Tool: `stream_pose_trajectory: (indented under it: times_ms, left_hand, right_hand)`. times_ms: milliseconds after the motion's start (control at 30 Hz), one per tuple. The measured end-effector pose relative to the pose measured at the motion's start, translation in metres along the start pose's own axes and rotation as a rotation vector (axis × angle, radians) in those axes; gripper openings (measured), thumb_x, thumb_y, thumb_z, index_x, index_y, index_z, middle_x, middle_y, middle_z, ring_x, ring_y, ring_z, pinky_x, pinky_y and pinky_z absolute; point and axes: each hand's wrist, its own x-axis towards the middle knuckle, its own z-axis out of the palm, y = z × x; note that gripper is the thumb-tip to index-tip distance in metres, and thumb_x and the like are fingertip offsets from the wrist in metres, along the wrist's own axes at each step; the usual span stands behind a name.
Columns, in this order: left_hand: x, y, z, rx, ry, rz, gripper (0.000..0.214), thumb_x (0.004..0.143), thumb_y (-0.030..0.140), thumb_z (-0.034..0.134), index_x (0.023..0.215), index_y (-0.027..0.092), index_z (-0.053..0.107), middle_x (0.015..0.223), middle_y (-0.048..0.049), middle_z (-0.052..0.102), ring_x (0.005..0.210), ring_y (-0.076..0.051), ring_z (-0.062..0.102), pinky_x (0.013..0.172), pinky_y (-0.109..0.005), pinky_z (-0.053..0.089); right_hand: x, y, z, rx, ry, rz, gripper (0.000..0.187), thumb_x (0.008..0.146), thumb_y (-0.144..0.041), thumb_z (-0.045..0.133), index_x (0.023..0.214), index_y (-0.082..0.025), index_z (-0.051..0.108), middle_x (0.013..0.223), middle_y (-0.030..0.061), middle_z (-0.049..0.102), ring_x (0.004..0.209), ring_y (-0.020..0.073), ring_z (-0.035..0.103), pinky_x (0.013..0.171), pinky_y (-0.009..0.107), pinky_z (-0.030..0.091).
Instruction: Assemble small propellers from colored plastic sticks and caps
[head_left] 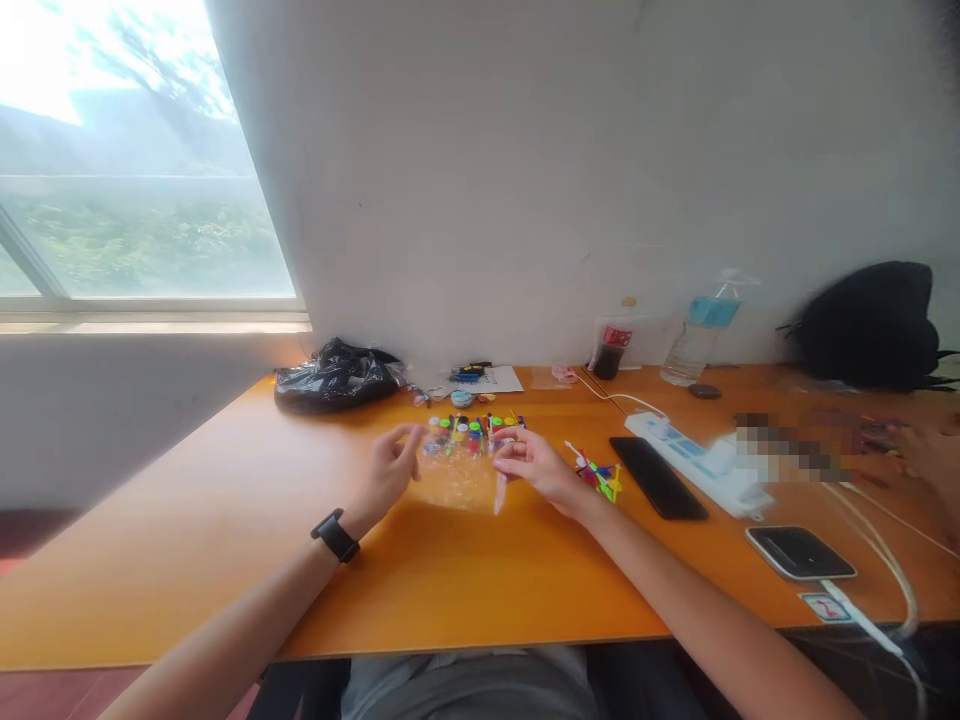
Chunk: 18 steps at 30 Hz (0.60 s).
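My left hand and my right hand pinch the two upper corners of a clear plastic bag and hold it up over the orange table. A black watch sits on my left wrist. Just behind the bag lies a cluster of small colourful pieces, discs and short sticks. Right of my right hand there is a little heap of coloured sticks.
A black plastic bag, papers, a cola bottle and a water bottle line the wall. A black phone, a white power strip, a second phone on a cable and a dark bag lie right. Another person's hand rests far right.
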Motion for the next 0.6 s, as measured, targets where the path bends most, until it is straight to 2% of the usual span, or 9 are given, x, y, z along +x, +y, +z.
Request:
stream_pose_trajectory:
  times_ms: [100,167,200,267,300,367,433,500,600]
  left_hand:
    - [0.002,-0.005,-0.002,0.14,0.024,0.091,0.04,0.101,0.053,0.051,0.116,0.017,0.062,0.059,0.0012,0.063,0.05,-0.015,0.056,0.049,-0.024,0.043]
    - [0.0,-0.003,-0.006,0.3,0.036,0.26,0.037,0.1,0.044,0.054,0.127,0.018,0.059,0.092,-0.0074,0.074,0.072,-0.019,0.067,0.064,-0.03,0.054]
    - [-0.002,-0.001,-0.007,0.376,0.025,0.359,0.037,0.1,0.04,0.055,0.131,0.02,0.057,0.11,-0.0107,0.073,0.088,-0.022,0.069,0.075,-0.035,0.057]
    - [-0.009,0.007,-0.009,0.478,-0.071,0.521,0.038,0.101,0.039,0.055,0.136,0.023,0.056,0.13,-0.0128,0.067,0.114,-0.027,0.065,0.096,-0.044,0.054]
    - [-0.014,0.011,-0.008,0.507,-0.168,0.57,0.043,0.101,0.042,0.057,0.14,0.024,0.055,0.134,-0.013,0.066,0.121,-0.029,0.062,0.103,-0.047,0.052]
    - [-0.024,0.017,-0.005,0.557,-0.375,0.609,0.069,0.094,0.055,0.066,0.152,0.026,0.045,0.144,-0.0154,0.06,0.131,-0.034,0.057,0.109,-0.053,0.048]
    - [-0.031,0.018,0.001,0.593,-0.502,0.601,0.1,0.083,0.067,0.073,0.163,0.025,0.03,0.154,-0.0186,0.051,0.136,-0.04,0.052,0.112,-0.058,0.045]
    - [-0.035,0.015,0.008,0.601,-0.543,0.583,0.114,0.077,0.072,0.076,0.166,0.026,0.023,0.157,-0.0197,0.046,0.138,-0.043,0.049,0.113,-0.061,0.044]
    - [-0.034,0.011,0.012,0.57,-0.529,0.568,0.115,0.077,0.068,0.077,0.167,0.026,0.019,0.158,-0.0191,0.046,0.138,-0.042,0.05,0.113,-0.059,0.044]
  right_hand:
    - [0.0,0.003,-0.005,0.0,-0.052,0.039,0.051,0.074,-0.027,0.08,0.119,-0.023,0.058,0.083,-0.0015,0.068,0.074,0.0159,0.064,0.074,0.032,0.051]
    - [0.0,0.008,-0.007,-0.055,-0.123,0.086,0.052,0.074,-0.023,0.076,0.122,-0.022,0.055,0.08,-0.0021,0.069,0.071,0.0155,0.063,0.072,0.031,0.05]
    - [-0.001,0.012,-0.007,-0.098,-0.152,0.105,0.054,0.074,-0.021,0.074,0.124,-0.022,0.054,0.079,-0.0023,0.069,0.07,0.0155,0.063,0.072,0.031,0.049]
    - [-0.001,0.021,-0.006,-0.191,-0.163,0.111,0.057,0.075,-0.02,0.072,0.128,-0.022,0.052,0.079,-0.0027,0.069,0.072,0.0162,0.064,0.073,0.03,0.049]
    - [-0.002,0.025,-0.005,-0.226,-0.153,0.098,0.058,0.075,-0.019,0.071,0.13,-0.022,0.052,0.079,-0.003,0.068,0.073,0.0165,0.065,0.073,0.03,0.049]
    - [-0.001,0.03,-0.001,-0.245,-0.132,0.071,0.057,0.076,-0.019,0.071,0.13,-0.023,0.052,0.08,-0.0036,0.067,0.074,0.0167,0.066,0.073,0.03,0.049]
    - [-0.001,0.031,0.001,-0.203,-0.119,0.06,0.055,0.076,-0.02,0.07,0.128,-0.023,0.053,0.081,-0.0034,0.067,0.074,0.0166,0.066,0.074,0.03,0.049]
    - [0.0,0.026,0.003,-0.137,-0.102,0.069,0.052,0.075,-0.02,0.071,0.125,-0.022,0.055,0.082,-0.0027,0.068,0.075,0.0164,0.066,0.075,0.03,0.049]
    - [0.001,0.017,0.003,-0.059,-0.075,0.078,0.05,0.072,-0.022,0.074,0.119,-0.021,0.058,0.079,-0.0026,0.068,0.071,0.0154,0.063,0.072,0.029,0.048]
